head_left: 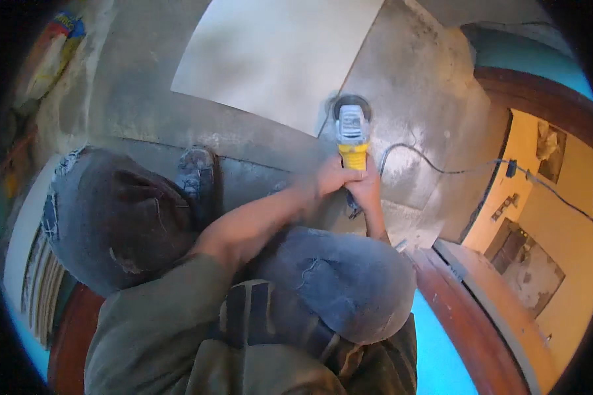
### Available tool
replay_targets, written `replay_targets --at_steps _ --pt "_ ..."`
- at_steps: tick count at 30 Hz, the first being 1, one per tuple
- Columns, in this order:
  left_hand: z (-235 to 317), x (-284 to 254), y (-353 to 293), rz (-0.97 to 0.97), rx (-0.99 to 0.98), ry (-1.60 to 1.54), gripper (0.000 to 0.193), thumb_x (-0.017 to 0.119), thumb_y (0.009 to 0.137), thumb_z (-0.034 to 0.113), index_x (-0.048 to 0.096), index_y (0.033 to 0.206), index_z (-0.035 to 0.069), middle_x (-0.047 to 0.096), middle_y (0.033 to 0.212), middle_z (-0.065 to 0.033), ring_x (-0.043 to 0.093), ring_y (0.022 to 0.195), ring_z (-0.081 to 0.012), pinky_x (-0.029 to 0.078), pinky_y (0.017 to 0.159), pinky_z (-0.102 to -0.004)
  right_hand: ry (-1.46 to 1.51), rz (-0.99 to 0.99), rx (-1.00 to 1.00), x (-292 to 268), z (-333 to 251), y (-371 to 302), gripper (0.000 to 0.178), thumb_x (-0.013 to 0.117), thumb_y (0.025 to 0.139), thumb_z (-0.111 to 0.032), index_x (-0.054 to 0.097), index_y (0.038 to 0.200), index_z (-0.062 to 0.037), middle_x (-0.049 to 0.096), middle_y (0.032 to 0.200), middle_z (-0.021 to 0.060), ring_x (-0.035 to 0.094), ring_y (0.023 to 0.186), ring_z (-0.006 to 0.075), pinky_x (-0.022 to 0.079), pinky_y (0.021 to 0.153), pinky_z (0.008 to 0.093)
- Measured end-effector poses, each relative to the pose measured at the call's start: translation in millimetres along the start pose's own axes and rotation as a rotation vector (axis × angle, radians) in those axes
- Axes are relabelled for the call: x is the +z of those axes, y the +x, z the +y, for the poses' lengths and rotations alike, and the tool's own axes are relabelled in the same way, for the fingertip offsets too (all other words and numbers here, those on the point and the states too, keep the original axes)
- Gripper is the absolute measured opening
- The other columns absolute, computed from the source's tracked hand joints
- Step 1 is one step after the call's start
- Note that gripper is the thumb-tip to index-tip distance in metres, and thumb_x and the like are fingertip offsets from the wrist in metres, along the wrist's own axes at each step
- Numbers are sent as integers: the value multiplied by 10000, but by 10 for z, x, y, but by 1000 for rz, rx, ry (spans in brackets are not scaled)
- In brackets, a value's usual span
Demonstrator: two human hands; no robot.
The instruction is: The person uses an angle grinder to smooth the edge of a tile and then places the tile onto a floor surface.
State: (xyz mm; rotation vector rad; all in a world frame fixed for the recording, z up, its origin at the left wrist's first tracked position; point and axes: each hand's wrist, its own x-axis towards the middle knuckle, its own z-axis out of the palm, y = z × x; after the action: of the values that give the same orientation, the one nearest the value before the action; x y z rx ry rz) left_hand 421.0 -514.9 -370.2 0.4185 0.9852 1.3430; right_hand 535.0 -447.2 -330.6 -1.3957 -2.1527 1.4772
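left hand (336,176), right hand (367,191): fingers wrapped round angle grinder (353,135) | long axis up-frame, head beyond both hands | upper centre, beside pale slab's (270,62) right edge

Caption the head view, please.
Left hand and right hand grip a yellow-and-grey angle grinder near the edge of a pale slab.

A dusty grey floor (138,72) spreads across the upper middle of the frame. At right is a yellowish surface (576,243) with a metal latch (505,207); at lower right, a reddish-brown band (451,299) borders a bright turquoise patch (438,352).
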Motion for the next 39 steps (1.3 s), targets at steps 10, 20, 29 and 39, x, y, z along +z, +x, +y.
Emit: replay_targets --at_steps 10,20,29,39 --pt "-439 -113 -23 55 -13 6 565 823 765 202 569 1244 42 626 1161 -52 594 1067 -159 505 943 -341 -166 -26 7 89 135 -147 727 780 677 -121 513 1347 -28 656 1186 172 632 1120 302 484 960 375" --pt "-429 -283 -35 41 3 -80 480 800 807 166 627 1230 20 692 1111 -82 653 1011 -176 505 919 -333 -218 -37 -31 226 92 -66 721 805 678 -157 522 1331 -45 660 1176 183 645 1102 330 496 935 393" --pt "-599 -310 18 109 -20 165 462 800 802 239 665 1190 29 709 1092 -103 667 989 -185 513 895 -335 -176 -47 -38 206 75 -60 733 806 665 -224 534 1322 -46 677 1118 215 652 1058 394 517 891 440" --pt "-557 -294 -64 74 11 61 467 801 801 253 667 1188 29 709 1093 -100 668 994 -188 515 890 -335 -189 -27 -75 242 111 -132 756 822 673 -234 521 1340 -46 671 1155 221 650 1077 391 517 905 433"
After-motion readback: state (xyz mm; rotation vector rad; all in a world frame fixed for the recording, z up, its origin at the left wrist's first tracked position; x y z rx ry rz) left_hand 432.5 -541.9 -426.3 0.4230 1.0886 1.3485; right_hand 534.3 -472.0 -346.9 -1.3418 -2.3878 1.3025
